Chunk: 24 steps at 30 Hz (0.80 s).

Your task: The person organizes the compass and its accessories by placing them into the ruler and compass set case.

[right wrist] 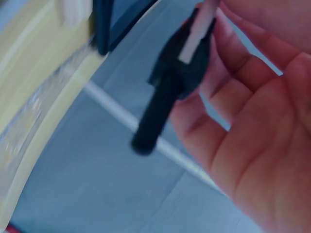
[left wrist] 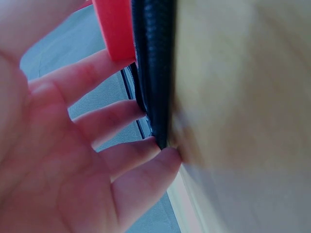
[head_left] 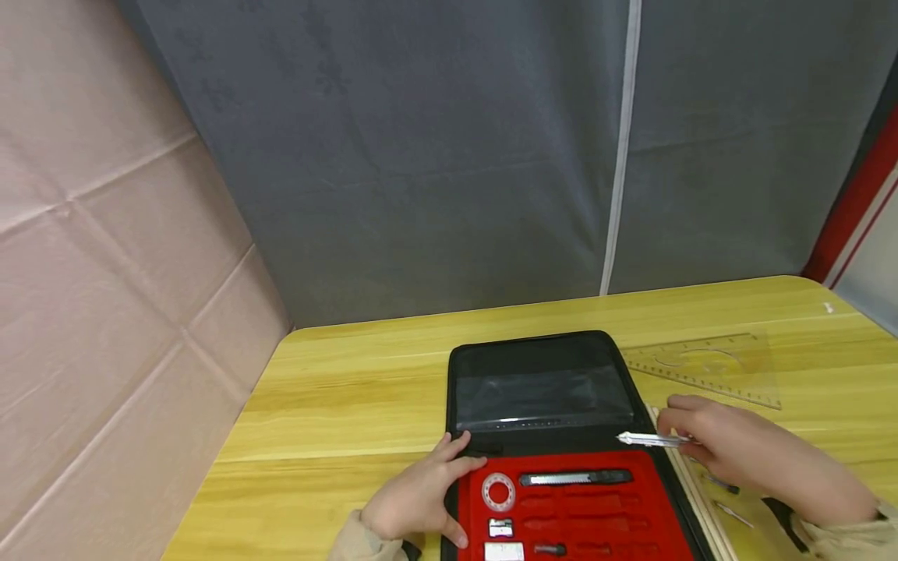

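A black zip case [head_left: 543,444] lies unfolded on the table, with a red tray [head_left: 575,510] in its near half. In the tray sit a utility knife [head_left: 575,478], a white ring [head_left: 499,492], a pencil sharpener [head_left: 500,528] and a white block [head_left: 503,552]; several slots are bare. My left hand [head_left: 421,491] rests at the case's left edge, its spread fingers [left wrist: 102,121] touching the rim. Over the right edge of the case, my right hand [head_left: 722,436] pinches a silver drawing compass [head_left: 652,440] with a black handle [right wrist: 158,111].
A clear set square [head_left: 708,366] lies behind my right hand. Pale strips [head_left: 694,487] run along the case's right side. A small thin metal piece [head_left: 733,514] and a dark one [head_left: 722,485] lie under my right forearm. Grey cloth [head_left: 421,171] hangs behind the table.
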### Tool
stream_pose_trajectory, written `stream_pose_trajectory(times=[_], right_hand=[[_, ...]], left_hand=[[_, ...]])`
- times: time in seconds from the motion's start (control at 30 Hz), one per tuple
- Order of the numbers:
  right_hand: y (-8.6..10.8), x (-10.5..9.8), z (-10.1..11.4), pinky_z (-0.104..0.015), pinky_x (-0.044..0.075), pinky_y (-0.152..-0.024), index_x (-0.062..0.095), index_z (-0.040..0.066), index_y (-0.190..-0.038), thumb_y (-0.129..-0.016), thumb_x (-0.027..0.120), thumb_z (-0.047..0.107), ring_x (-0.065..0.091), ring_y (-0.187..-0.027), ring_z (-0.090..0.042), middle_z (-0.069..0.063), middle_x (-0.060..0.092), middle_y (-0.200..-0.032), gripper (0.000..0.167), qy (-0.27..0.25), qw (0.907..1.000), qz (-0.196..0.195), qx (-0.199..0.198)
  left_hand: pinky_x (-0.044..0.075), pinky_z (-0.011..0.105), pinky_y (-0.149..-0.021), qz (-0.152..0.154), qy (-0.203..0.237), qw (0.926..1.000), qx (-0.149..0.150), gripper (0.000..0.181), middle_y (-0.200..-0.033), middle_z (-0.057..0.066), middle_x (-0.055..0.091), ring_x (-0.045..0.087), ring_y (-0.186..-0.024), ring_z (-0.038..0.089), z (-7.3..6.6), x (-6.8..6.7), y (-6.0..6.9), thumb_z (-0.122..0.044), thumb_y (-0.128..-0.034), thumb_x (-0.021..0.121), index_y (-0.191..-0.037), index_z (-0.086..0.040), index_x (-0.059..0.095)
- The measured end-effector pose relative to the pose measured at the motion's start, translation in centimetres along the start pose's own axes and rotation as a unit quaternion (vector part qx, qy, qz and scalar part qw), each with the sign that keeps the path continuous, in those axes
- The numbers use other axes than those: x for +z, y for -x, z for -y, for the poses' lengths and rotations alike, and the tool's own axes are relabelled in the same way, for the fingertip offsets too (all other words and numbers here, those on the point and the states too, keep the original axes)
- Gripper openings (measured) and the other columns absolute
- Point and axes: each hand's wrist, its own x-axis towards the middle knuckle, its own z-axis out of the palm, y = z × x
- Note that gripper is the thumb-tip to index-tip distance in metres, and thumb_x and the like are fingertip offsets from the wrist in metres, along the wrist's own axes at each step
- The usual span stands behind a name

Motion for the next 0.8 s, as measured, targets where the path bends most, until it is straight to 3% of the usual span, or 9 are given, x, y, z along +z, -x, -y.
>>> stream_pose_trajectory(times=[0.1, 0.37, 0.6, 0.8], right_hand=[[-0.9, 0.4, 1.4, -0.017, 0.04, -0.051, 0.06, 0.022, -0.082, -0.069, 0.072, -0.001, 0.04, -0.065, 0.004, 0.016, 0.043, -0.077, 0.03, -0.004, 0.9999, 0.01, -0.009], [-2.6, 2.4, 3.7, -0.016, 0.044, -0.054, 0.063, 0.02, -0.084, -0.067, 0.075, 0.003, 0.046, -0.069, 0.001, 0.014, 0.044, -0.077, 0.027, 0.013, 0.9961, 0.003, -0.087], [-3.4, 3.6, 5.1, -0.017, 0.046, -0.058, 0.065, 0.022, -0.089, -0.072, 0.073, 0.008, 0.046, -0.071, 0.002, 0.016, 0.046, -0.078, 0.023, -0.017, 0.9963, 0.048, -0.07], [-3.7, 4.4, 5.7, -0.015, 0.046, -0.059, 0.066, 0.022, -0.09, -0.071, 0.074, 0.01, 0.047, -0.072, 0.003, 0.016, 0.047, -0.078, 0.024, -0.008, 0.9956, 0.039, -0.085]], left_hand=[[0.05, 0.034, -0.084, 0.0, -0.001, 1.0, 0.001, 0.075, -0.145, 0.005, 0.029, 0.024, -0.132, 0.033, 0.0, 0.0, 0.0, -0.032, -0.0589, 0.083, -0.127, -0.027, 0.052], [0.051, 0.032, -0.082, 0.001, 0.005, 1.0, -0.005, 0.075, -0.146, 0.004, 0.029, 0.023, -0.132, 0.032, 0.0, 0.0, 0.0, -0.031, -0.0593, 0.083, -0.127, -0.027, 0.052], [0.05, 0.033, -0.084, 0.002, -0.002, 1.0, -0.005, 0.076, -0.146, 0.004, 0.029, 0.023, -0.132, 0.032, -0.1, 0.1, -0.1, -0.031, -0.059, 0.083, -0.128, -0.028, 0.051], [0.049, 0.034, -0.085, 0.001, -0.005, 1.0, -0.006, 0.076, -0.146, 0.004, 0.029, 0.024, -0.132, 0.032, 0.0, 0.1, -0.1, -0.032, -0.0586, 0.083, -0.127, -0.028, 0.052]])
